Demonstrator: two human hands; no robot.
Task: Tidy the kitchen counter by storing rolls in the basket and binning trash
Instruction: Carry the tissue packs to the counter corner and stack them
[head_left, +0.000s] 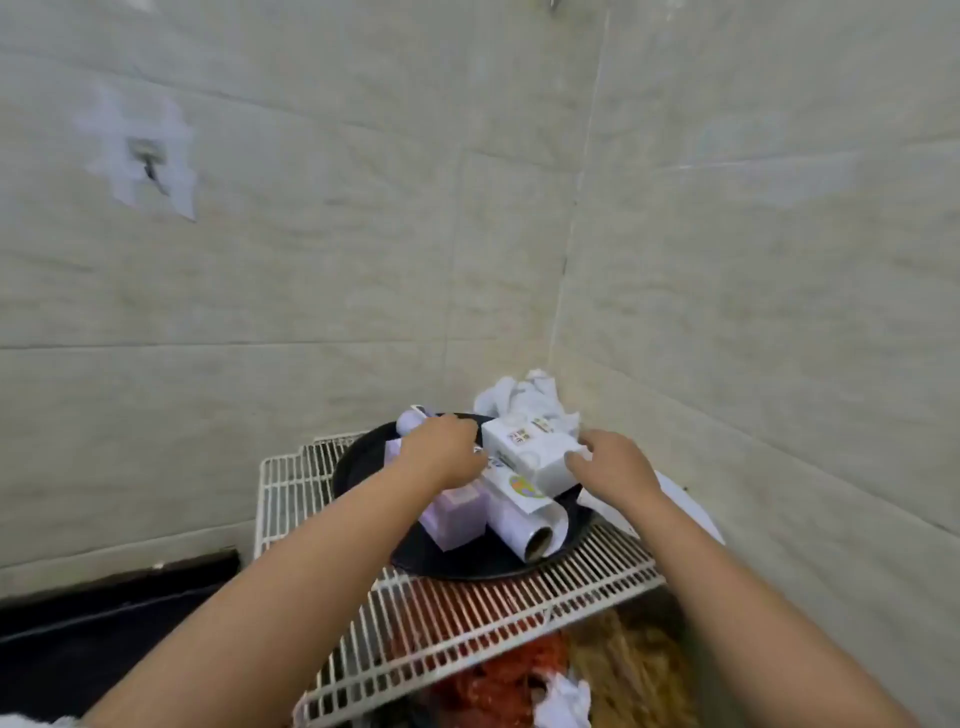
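Observation:
A black round basket (467, 564) sits on a white wire rack (467, 618) in the wall corner. Inside lie a white boxed roll (530, 449), a clear-wrapped roll with an open tube end (522, 527), a lilac box (457, 512) and a lilac roll (410, 418). My right hand (613, 462) grips the near end of the white boxed roll. My left hand (444, 449) rests curled at its far end, among the rolls; what its fingers hold is hidden. Crumpled white paper (530, 400) lies behind the basket.
Tiled walls close in behind and to the right. A dark counter or sink area (104, 613) lies low left. Below the rack are red and brown items (519, 680) and another crumpled white wad (563, 701).

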